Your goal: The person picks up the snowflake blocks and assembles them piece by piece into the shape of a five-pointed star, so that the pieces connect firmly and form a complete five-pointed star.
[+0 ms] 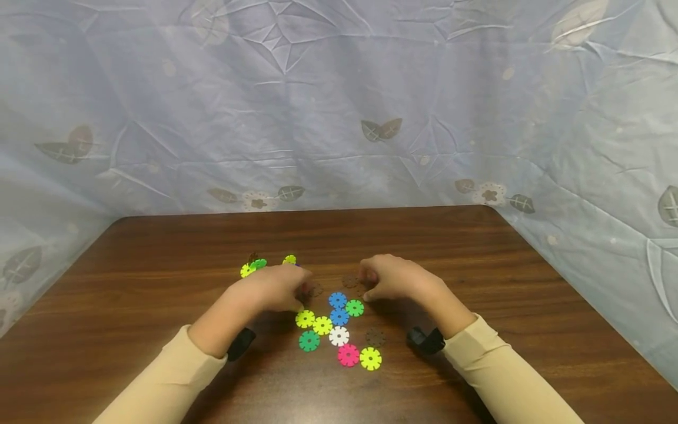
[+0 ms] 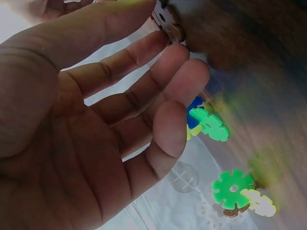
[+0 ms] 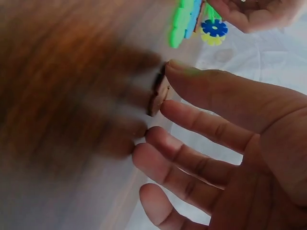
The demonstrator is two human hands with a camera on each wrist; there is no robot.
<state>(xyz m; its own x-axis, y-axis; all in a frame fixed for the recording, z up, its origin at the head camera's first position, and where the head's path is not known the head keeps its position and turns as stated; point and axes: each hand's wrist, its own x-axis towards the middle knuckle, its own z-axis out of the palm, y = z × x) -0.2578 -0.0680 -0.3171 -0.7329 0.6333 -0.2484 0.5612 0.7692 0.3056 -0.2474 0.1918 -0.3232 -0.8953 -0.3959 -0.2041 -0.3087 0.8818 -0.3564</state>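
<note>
My left hand [image 1: 275, 287] is low over the table, its thumb and index fingertips at the edge of a brown notched plastic disc [image 2: 165, 20]. Opposite it, my right hand [image 1: 394, 278] pinches another brown notched disc [image 3: 159, 93] by its edge, close to the tabletop, other fingers loosely bent. One more brown disc [image 1: 350, 281] lies between the hands. Just nearer is a pattern of flat discs: two blue, with the upper blue disc [image 1: 337, 300] at its far end, a light green disc [image 1: 354, 307], a white disc [image 1: 339, 336], a pink disc [image 1: 348, 355] and several others.
Beyond my left hand lie loose discs: a green disc [image 1: 258, 264], a yellow disc [image 1: 247, 270] and another yellow disc [image 1: 289, 259]. A separate brown disc [image 1: 375, 337] sits right of the pattern. Patterned cloth [image 1: 328, 118] hangs behind and beside the wooden table [image 1: 477, 253].
</note>
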